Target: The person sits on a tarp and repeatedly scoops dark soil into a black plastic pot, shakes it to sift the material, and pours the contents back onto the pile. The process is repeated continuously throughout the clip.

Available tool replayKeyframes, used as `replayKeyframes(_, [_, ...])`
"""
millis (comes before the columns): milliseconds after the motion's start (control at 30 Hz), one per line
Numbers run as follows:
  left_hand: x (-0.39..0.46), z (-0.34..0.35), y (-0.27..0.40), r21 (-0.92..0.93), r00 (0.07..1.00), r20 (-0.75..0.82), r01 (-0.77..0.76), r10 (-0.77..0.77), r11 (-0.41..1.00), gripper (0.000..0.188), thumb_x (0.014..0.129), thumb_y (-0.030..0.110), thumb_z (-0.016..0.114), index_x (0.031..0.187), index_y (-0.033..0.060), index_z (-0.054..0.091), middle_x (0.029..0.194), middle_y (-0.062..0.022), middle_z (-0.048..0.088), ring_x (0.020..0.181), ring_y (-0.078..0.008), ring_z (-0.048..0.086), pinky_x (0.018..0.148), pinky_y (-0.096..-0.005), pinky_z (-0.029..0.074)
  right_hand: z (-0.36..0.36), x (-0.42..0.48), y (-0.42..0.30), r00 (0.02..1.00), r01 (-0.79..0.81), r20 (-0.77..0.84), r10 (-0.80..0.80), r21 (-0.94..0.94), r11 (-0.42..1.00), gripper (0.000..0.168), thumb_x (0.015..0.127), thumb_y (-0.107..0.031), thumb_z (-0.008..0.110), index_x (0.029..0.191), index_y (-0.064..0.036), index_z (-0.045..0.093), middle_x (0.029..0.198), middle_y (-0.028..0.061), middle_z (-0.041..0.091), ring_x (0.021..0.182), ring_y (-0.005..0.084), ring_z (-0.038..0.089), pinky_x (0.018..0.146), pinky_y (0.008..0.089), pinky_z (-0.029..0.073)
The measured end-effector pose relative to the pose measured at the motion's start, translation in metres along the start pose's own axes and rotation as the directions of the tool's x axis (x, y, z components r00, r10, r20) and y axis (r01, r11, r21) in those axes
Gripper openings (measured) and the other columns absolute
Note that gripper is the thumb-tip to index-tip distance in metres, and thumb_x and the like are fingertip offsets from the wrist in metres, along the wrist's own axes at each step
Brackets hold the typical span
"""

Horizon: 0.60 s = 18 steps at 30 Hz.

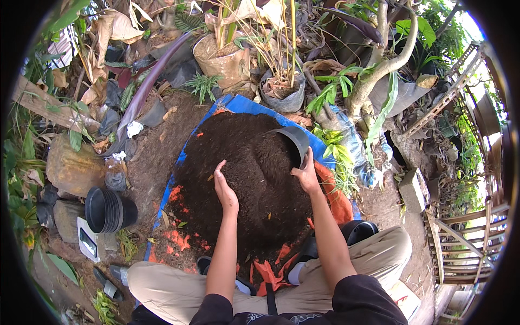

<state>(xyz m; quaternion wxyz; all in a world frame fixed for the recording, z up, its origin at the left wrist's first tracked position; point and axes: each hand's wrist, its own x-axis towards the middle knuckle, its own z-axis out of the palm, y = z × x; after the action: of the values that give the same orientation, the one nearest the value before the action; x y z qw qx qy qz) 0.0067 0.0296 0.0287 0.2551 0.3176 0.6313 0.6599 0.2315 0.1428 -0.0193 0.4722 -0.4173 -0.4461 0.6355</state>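
A heap of dark soil [243,170] covers most of a blue and orange tarp [256,104] before me. My right hand [305,174] grips the side of a black plastic pot [300,140], which lies tilted with its mouth towards the soil at the heap's right side. Loose soil below the pot's mouth looks blurred. Held upright over the left part of the heap, my left hand [225,190] has its palm turned to the right and holds nothing. Its fingers lie close together, with the thumb hard to make out.
A stack of black pots [106,210] stands at the left beside a phone [87,242] on a pale slab. Potted plants [222,61] line the far edge. A small tree trunk [367,81] and a concrete block [414,191] are at the right. Sandals [108,283] lie lower left.
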Motion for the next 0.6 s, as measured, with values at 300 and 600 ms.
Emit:
replayKeyframes(300, [0.021,-0.020,0.003,-0.180,0.993,-0.054,0.098,-0.109,0.979,0.072,0.103,0.057,0.018,0.140,0.0014,0.046,0.143,-0.0126,0.047,0.137,-0.0252,0.037,0.117,-0.0410,0.019,0.089,-0.029,-0.077,0.836,0.512,0.421,-0.352,-0.368,0.777,0.120,0.055,0.007,0.082,0.150,-0.016,0.013,0.154,0.0155,0.021,0.133,0.0325,0.043,0.100,0.0457,0.049])
replayKeyframes(600, [0.016,-0.022,-0.008,0.180,0.990,0.015,-0.142,0.142,0.973,0.049,0.105,0.034,0.032,0.126,-0.0004,0.058,0.130,-0.0153,0.056,0.126,-0.0283,0.048,0.109,-0.0403,0.032,0.080,-0.022,-0.018,0.854,0.453,-0.064,-0.517,-0.398,0.798,0.121,0.057,0.000,0.085,0.148,-0.014,0.006,0.153,0.0129,0.017,0.130,0.0284,0.041,0.097,0.0394,0.049])
